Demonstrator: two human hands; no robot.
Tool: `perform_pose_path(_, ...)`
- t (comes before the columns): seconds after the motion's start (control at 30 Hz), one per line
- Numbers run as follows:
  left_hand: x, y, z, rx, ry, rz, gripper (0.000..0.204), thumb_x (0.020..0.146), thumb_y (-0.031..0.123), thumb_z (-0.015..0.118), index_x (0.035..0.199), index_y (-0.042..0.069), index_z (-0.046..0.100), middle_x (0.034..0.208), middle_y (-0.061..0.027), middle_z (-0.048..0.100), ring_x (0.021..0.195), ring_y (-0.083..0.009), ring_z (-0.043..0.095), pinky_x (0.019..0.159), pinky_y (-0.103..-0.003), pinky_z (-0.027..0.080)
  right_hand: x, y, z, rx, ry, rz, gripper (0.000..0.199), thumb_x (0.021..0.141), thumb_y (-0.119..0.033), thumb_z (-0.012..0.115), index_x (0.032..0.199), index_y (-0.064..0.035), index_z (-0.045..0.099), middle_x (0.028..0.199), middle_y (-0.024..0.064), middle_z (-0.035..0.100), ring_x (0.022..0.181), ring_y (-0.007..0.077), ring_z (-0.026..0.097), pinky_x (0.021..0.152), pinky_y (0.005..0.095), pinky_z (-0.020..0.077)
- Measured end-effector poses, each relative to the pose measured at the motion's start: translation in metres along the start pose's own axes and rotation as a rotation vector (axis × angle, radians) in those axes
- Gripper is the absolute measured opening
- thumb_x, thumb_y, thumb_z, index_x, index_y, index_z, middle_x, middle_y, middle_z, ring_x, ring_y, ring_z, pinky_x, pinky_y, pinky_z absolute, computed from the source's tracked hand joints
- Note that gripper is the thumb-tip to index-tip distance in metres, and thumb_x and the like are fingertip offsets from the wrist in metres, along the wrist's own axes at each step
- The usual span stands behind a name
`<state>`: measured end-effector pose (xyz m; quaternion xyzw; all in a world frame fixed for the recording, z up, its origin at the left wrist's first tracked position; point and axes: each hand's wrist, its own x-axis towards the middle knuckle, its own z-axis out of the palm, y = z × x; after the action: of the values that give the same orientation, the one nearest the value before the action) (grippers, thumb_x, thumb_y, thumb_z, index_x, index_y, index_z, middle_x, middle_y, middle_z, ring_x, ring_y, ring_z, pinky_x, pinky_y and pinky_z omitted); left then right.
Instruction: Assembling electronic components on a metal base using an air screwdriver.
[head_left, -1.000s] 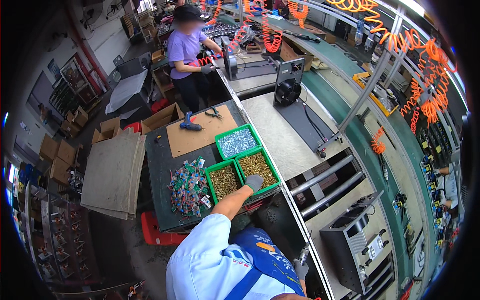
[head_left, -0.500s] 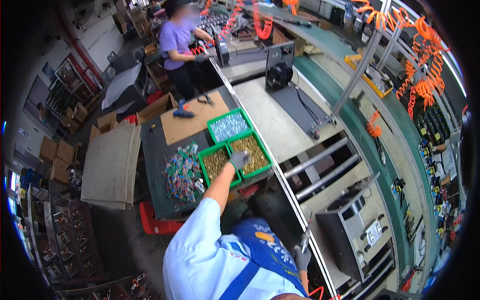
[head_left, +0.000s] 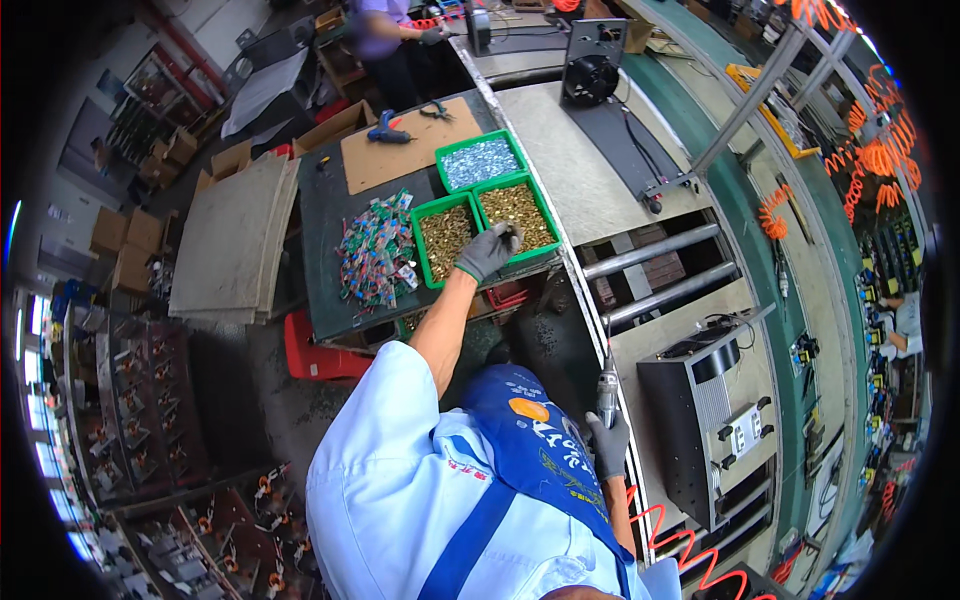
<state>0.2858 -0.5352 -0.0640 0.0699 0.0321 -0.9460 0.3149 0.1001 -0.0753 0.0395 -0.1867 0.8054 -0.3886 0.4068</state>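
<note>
My left hand [head_left: 487, 252], in a grey glove, hovers over the near edge of two green bins, its fingertips curled together. Whatever they hold is hidden or too small to name. Below it are the right bin of brass-coloured screws [head_left: 515, 207] and the left bin of similar small brass pieces [head_left: 445, 240]. Behind them is a green bin of silver small parts [head_left: 480, 163]. My right hand [head_left: 608, 445], also gloved, grips a pneumatic screwdriver [head_left: 607, 397] with its bit pointing up, beside the line's rail.
A pile of small coloured parts [head_left: 378, 250] lies left of the bins. Beyond are a blue hand tool [head_left: 388, 130] and pliers [head_left: 436, 110] on cardboard. At right stands a black metal case [head_left: 690, 430] by rollers [head_left: 650, 262]. An orange coiled hose [head_left: 690, 545] trails nearby. A co-worker [head_left: 385, 45] stands ahead.
My left hand has drawn back from inside the right bin to the bins' near edge, fingers now curled. The right hand and screwdriver have come up slightly. The whole view has shifted.
</note>
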Motion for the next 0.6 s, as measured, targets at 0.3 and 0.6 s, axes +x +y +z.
perform_pose_path(0.3,-0.098,-0.106,0.008,0.654,0.144,0.001,0.028,0.102,0.023,0.063,0.121,0.002,0.060,0.093,-0.0025,0.064,0.078,-0.0100,0.062,0.062,-0.021,0.052,-0.005,-0.039,0.012,-0.062,-0.291,-0.114,0.026,0.083,-0.019,0.079,0.088,-0.0022,0.060,0.071,0.0009,0.057,0.064,0.0085,0.049,0.059,0.0305,0.0432)
perform_pose_path(0.6,-0.139,-0.135,0.032,0.612,0.315,0.058,0.017,0.100,0.025,0.067,0.101,0.008,0.070,0.081,0.0008,0.065,0.064,-0.0087,0.061,0.050,-0.019,0.046,-0.013,-0.073,0.024,-0.293,-0.372,-0.291,0.027,0.081,-0.019,0.080,0.087,-0.0009,0.061,0.070,0.0041,0.060,0.063,0.0127,0.053,0.060,0.0341,0.0456)
